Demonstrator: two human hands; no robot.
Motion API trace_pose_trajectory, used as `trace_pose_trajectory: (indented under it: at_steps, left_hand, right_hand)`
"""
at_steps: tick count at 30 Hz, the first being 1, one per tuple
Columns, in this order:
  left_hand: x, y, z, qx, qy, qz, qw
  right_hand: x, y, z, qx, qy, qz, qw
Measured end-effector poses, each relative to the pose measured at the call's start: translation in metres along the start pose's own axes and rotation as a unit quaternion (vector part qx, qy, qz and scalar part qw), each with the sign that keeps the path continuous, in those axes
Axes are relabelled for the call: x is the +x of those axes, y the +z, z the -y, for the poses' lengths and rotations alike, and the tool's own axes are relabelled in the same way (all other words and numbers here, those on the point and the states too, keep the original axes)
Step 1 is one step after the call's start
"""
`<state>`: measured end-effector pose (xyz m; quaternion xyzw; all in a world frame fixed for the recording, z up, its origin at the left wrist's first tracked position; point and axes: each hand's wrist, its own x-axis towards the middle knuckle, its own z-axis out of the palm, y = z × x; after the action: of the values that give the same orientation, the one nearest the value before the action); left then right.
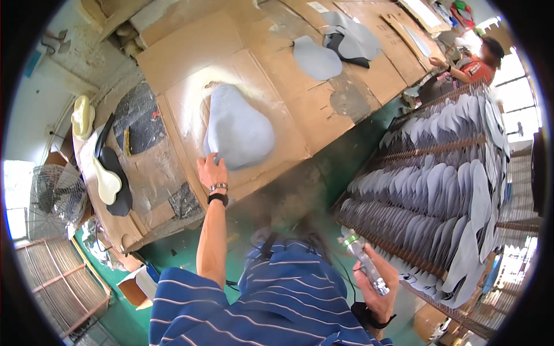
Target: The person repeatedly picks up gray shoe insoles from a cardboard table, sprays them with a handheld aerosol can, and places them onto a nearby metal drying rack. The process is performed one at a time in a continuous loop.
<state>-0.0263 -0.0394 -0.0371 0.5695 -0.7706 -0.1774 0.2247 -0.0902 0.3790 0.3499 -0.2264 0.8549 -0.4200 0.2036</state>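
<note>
A pear-shaped grey sheet (242, 124), like a bicycle saddle cover, lies on cardboard, its left edge looking slightly raised. My left hand (212, 172) is at its lower left edge, fingers bent and closed on that edge; the fingertips are partly hidden. Off the table on the right, my right hand (378, 282) is wrapped round a metal spray gun (369, 266) with a green ring near its top end. Pale overspray (193, 95) marks the cardboard around the sheet's narrow end.
A rack (415, 213) holding many grey sheets stands close on my right. More grey sheets (317, 57) lie farther along the table. Cream saddle shapes (108, 181) and a black one (118, 202) sit left, near a fan (57, 193). Another person (482, 69) works far right.
</note>
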Motion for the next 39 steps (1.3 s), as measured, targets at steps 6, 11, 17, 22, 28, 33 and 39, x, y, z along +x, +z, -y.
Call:
trace_pose_trajectory:
  at_steps: [6, 11, 17, 22, 28, 33, 39]
  left_hand:
    - [0.014, 0.026, -0.028, -0.373, -0.264, -0.061, 0.887]
    - [0.047, 0.064, 0.016, -0.49, -0.447, 0.012, 0.748]
    - [0.088, 0.047, -0.048, -0.469, -0.277, 0.064, 0.836]
    - [0.109, -0.016, -0.222, -0.511, -0.012, 0.129, 0.85]
    - [0.02, -0.184, -0.47, -0.711, 0.044, 0.256, 0.653]
    - [-0.061, -0.206, -0.607, -0.71, 0.107, 0.409, 0.563]
    - [-0.182, -0.206, -0.765, -0.626, 0.176, 0.603, 0.463]
  right_hand:
    - [-0.008, -0.015, -0.019, 0.009, -0.053, 0.02, 0.998]
    - [-0.021, -0.044, -0.027, 0.056, -0.12, 0.058, 0.99]
    - [-0.038, -0.071, -0.054, 0.103, -0.151, -0.01, 0.983]
    - [-0.052, -0.08, -0.117, 0.098, -0.161, -0.08, 0.979]
    - [-0.084, -0.087, -0.147, 0.076, -0.13, -0.081, 0.985]
    - [-0.1, -0.084, -0.178, 0.107, -0.097, -0.102, 0.984]
    - [-0.115, -0.093, -0.191, 0.16, -0.062, -0.176, 0.969]
